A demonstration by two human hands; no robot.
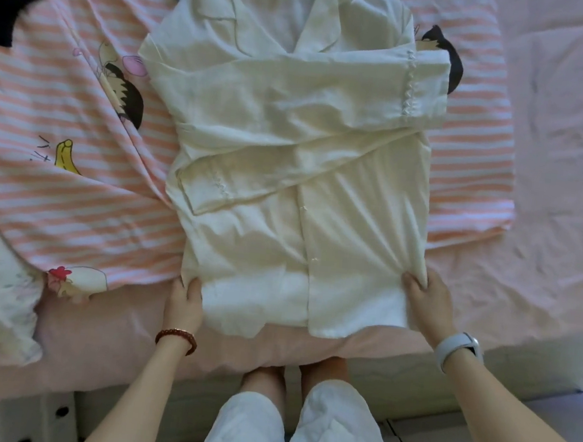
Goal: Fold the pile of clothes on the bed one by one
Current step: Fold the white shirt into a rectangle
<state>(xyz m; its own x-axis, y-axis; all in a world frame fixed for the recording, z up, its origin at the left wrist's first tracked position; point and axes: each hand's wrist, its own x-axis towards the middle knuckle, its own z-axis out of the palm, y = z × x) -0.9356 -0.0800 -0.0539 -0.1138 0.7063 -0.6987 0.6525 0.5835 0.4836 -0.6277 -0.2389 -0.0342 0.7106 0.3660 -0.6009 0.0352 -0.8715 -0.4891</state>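
"Where is the white shirt (291, 141)?"

"It lies flat on the bed (557, 176), on top of a stripy cloth (68, 204). Its long way runs from the near edge to the far side. Both sleeves are folded across."

"What are the hands doing?"

"The left hand (184, 305) pinches the bottom left corner. The right hand (428, 307) pinches the bottom right corner. Both are just as close."

"What comes next?"

"I think the bottom goes up to the collar."

"Any boxes or baskets?"

"I see none."
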